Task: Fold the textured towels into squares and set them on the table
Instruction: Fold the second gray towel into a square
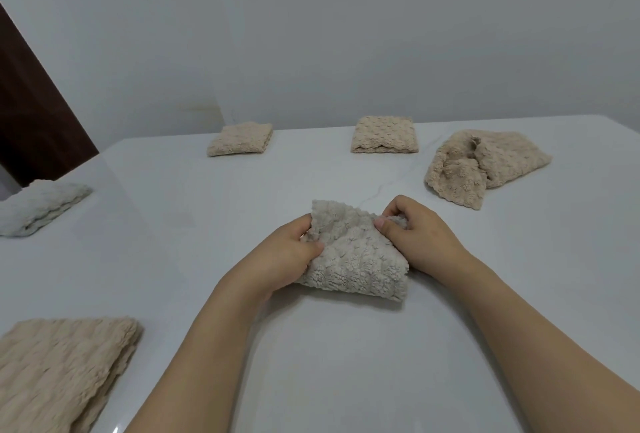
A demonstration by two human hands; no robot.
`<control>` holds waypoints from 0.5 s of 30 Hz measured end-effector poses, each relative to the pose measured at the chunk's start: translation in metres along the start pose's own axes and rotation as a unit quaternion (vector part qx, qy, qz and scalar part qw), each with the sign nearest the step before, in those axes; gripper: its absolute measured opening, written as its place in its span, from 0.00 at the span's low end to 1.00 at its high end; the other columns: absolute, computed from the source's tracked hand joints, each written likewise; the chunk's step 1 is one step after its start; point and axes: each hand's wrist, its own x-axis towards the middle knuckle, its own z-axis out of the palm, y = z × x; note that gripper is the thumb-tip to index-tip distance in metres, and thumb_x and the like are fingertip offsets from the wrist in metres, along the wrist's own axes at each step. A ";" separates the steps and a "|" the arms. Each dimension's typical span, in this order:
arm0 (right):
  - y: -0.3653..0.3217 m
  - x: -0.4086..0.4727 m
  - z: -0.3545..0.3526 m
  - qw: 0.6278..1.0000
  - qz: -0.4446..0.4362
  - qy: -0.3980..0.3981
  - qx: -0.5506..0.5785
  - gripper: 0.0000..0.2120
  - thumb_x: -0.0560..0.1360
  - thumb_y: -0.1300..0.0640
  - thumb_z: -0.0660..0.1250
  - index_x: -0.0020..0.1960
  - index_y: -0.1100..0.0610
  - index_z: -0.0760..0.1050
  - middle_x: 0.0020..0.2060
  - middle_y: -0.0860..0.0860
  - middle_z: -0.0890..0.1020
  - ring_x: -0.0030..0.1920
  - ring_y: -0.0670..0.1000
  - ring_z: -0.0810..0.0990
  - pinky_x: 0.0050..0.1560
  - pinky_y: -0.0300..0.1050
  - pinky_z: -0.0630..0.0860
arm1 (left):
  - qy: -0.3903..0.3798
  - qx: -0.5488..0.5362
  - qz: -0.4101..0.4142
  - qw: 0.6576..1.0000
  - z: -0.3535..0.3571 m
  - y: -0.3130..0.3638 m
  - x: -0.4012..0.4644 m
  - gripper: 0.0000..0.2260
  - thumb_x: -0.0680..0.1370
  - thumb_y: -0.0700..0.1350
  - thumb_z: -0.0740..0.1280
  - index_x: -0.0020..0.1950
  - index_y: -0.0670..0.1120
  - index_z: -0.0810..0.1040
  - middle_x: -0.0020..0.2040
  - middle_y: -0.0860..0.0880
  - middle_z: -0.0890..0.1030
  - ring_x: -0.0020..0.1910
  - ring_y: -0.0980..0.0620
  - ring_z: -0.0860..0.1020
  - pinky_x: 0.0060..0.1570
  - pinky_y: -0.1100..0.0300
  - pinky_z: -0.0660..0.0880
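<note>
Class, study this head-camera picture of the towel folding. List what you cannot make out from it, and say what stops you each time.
- Head view: the sides of the grey towel are covered by the left hand and right hand.
- The beige towel is cut off by the picture's left and bottom edges.
- The pale towel runs off the left edge.
- The crumpled towel hides its own inner folds.

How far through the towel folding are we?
Done: four folded towels lie on the table: two beige ones at the back, a pale one at far left, a beige one near left. In hand: the left hand and right hand grip a grey towel, already folded small. Left: one crumpled beige towel at back right.
</note>
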 end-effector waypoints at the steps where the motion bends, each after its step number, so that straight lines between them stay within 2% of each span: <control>1: 0.000 0.000 0.000 1.000 -0.001 -0.001 0.005 0.08 0.75 0.44 0.65 0.43 0.48 0.72 0.40 0.45 0.80 0.45 0.49 0.77 0.46 0.48 0.73 | -0.004 0.004 0.018 1.000 0.001 -0.001 0.000 0.18 0.79 0.44 0.64 0.67 0.60 0.75 0.63 0.52 0.81 0.61 0.45 0.80 0.66 0.44 0.72; 2: 0.001 0.000 -0.001 1.000 -0.001 -0.001 0.008 0.08 0.75 0.44 0.66 0.43 0.47 0.72 0.40 0.45 0.80 0.45 0.49 0.77 0.46 0.48 0.73 | -0.006 0.010 0.028 1.000 0.002 -0.001 0.000 0.21 0.81 0.41 0.62 0.71 0.63 0.70 0.66 0.59 0.77 0.63 0.52 0.78 0.69 0.50 0.70; 3: 0.002 0.000 -0.001 1.000 0.000 -0.001 0.009 0.08 0.75 0.44 0.66 0.42 0.47 0.72 0.40 0.46 0.80 0.44 0.49 0.77 0.46 0.48 0.73 | 0.004 0.028 0.032 0.999 0.002 -0.001 -0.001 0.25 0.83 0.41 0.60 0.73 0.66 0.64 0.64 0.63 0.74 0.62 0.55 0.76 0.70 0.54 0.66; 4: 0.002 0.000 -0.001 1.000 0.000 -0.001 0.009 0.08 0.75 0.44 0.66 0.42 0.47 0.72 0.40 0.46 0.80 0.44 0.49 0.77 0.46 0.48 0.73 | 0.022 0.064 0.034 0.997 0.003 0.000 -0.002 0.27 0.83 0.42 0.58 0.74 0.71 0.59 0.60 0.62 0.76 0.58 0.54 0.76 0.72 0.52 0.63; 6: 0.002 0.000 0.000 1.000 -0.002 0.001 0.005 0.08 0.75 0.44 0.66 0.42 0.47 0.72 0.40 0.46 0.80 0.44 0.48 0.77 0.44 0.47 0.73 | 0.062 0.135 0.038 0.988 0.006 -0.001 -0.001 0.27 0.82 0.45 0.57 0.70 0.76 0.56 0.48 0.54 0.80 0.50 0.48 0.75 0.69 0.49 0.63; 8: 0.002 0.001 0.000 1.000 -0.002 0.003 0.005 0.08 0.75 0.44 0.66 0.42 0.47 0.72 0.40 0.45 0.80 0.44 0.48 0.77 0.44 0.47 0.72 | 0.082 0.164 0.049 0.982 0.008 -0.002 -0.002 0.22 0.81 0.46 0.57 0.67 0.71 0.59 0.42 0.50 0.79 0.53 0.45 0.72 0.58 0.54 0.63; 10: 0.002 0.001 0.000 1.000 -0.003 0.003 0.007 0.08 0.75 0.44 0.66 0.42 0.47 0.72 0.40 0.45 0.80 0.44 0.48 0.77 0.45 0.47 0.72 | 0.089 0.158 0.047 0.982 0.008 -0.002 -0.004 0.15 0.81 0.47 0.58 0.63 0.65 0.61 0.47 0.45 0.79 0.55 0.45 0.70 0.50 0.54 0.65; 12: 0.002 0.001 0.000 1.000 -0.002 0.003 0.007 0.09 0.75 0.44 0.66 0.42 0.48 0.72 0.39 0.45 0.80 0.44 0.48 0.77 0.45 0.47 0.73 | 0.097 0.147 0.047 0.983 0.007 -0.002 -0.003 0.13 0.80 0.48 0.61 0.59 0.63 0.62 0.50 0.48 0.78 0.56 0.44 0.71 0.51 0.53 0.70; 15: 0.002 0.002 0.001 1.000 0.001 0.002 0.007 0.09 0.75 0.44 0.66 0.43 0.48 0.73 0.40 0.46 0.80 0.44 0.49 0.77 0.46 0.48 0.73 | 0.127 0.131 0.033 0.983 0.005 -0.004 0.001 0.18 0.75 0.52 0.66 0.61 0.59 0.63 0.51 0.57 0.76 0.56 0.45 0.74 0.58 0.47 0.73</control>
